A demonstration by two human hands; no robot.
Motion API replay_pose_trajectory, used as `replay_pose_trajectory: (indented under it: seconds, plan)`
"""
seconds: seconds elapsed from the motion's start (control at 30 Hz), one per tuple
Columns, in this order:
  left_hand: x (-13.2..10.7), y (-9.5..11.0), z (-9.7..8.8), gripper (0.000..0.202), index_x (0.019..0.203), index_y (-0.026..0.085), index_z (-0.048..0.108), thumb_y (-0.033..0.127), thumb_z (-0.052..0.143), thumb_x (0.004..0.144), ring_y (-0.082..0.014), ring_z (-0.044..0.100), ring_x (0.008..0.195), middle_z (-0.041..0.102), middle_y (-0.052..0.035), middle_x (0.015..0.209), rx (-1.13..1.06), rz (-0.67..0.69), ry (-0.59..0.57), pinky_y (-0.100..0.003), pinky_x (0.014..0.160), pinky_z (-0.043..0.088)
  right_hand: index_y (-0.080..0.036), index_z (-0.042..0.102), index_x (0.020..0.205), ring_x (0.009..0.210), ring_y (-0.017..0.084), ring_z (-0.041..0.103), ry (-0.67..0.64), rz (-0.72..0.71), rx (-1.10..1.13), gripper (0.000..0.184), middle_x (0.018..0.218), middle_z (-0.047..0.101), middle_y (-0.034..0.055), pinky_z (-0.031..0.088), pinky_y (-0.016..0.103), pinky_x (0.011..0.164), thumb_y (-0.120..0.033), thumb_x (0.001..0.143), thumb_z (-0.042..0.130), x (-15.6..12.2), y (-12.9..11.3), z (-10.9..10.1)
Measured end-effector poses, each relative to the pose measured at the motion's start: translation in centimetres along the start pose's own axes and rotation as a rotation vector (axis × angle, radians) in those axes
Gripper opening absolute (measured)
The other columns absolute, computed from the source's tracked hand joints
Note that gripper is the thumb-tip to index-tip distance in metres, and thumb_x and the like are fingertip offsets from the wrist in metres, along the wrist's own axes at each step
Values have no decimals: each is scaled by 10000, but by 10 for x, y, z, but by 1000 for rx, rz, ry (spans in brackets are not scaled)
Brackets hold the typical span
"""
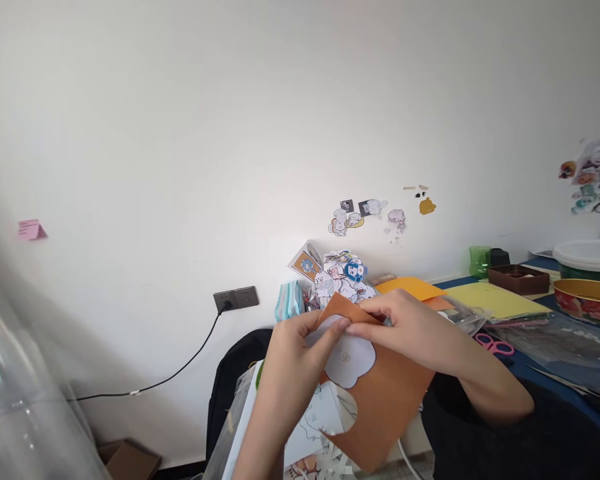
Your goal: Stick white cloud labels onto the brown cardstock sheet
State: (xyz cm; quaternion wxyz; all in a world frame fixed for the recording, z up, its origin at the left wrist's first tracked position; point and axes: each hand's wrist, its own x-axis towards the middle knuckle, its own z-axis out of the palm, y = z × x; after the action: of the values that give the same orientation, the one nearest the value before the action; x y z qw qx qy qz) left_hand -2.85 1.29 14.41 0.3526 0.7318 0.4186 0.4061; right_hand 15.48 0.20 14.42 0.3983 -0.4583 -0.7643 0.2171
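A sheet of orange-brown paper [385,393] with a rounded notch cut from its lower left side is held up before me. On it lies a white paper cutout [350,363] with a wavy outline and a small mark in the middle. My left hand [307,347] pinches the cutout and the sheet at their upper left, thumb on top. From the right, my right hand [397,323] grips the sheet's upper edge, its thumb pressing the cutout's top close to the left thumb. The fingers behind the paper are hidden.
Pink-handled scissors [495,344] lie on the blue table at right, near a plastic bag [570,340], yellow paper [495,300], a brown box [518,279] and a red-gold tin [587,300]. Paper cutouts [343,273] pile up behind my hands. A socket [235,298] with a cable is on the wall.
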Motion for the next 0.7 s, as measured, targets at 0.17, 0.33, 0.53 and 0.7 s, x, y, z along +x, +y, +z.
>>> replay_pose_trajectory:
  seconds: [0.17,0.33,0.53,0.7]
  plan:
    - [3,2,-4,476,638,149,605,588,546,813,-127,517,437,561,-12,517,-96,-18,78,-208,389,351,-191,423,573,513,89,293,-60,67,25,347,555,336,-44,188,243,457,-395,773,620,1,4,-5]
    - [6,3,-7,390,692,139,642,519,635,776,-121,548,470,591,-4,543,-245,0,132,-205,431,411,-177,584,642,512,107,453,-25,103,152,258,590,533,-5,272,219,434,-387,787,622,1,8,-9]
    - [11,1,-9,331,920,159,661,287,804,649,-115,644,638,732,-22,679,-375,-34,133,-202,659,513,-191,720,846,636,207,630,144,109,338,285,741,695,52,432,267,490,-452,802,614,3,10,-14]
    - [11,-1,-11,334,897,173,634,258,820,633,-128,669,656,738,-18,700,-413,-29,107,-218,664,528,-182,719,884,725,246,663,135,126,354,327,785,715,62,506,309,570,-482,800,618,1,10,-18]
